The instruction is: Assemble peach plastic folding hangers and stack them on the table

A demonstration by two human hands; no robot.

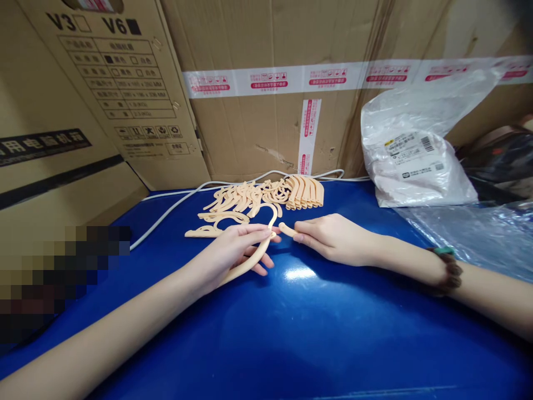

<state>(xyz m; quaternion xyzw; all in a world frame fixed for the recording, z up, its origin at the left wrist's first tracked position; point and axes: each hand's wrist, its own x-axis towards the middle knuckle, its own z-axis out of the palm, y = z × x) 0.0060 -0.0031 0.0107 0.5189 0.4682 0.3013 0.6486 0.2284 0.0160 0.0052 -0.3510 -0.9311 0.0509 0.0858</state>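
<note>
My left hand (227,250) is closed on a cream plastic hanger piece (250,263), a curved arm with a hook (273,214) rising from its end. Some fingers of that hand are spread below the piece. In a pinch, my right hand (333,240) has a second hanger arm (286,229), most of it hidden by the fingers. Its rounded end is close to the hook joint, with a small gap between. Just behind my left hand lie folded hanger pieces (200,234). Farther back are a pile of loose hanger parts (239,195) and a neat row of curved arms (306,191).
The blue tabletop (316,333) is glossy. Large cardboard boxes (258,128) stand along its back and left. A white cable (166,214) runs behind the parts. At the right are a white plastic parcel bag (420,166) and clear plastic film (478,236).
</note>
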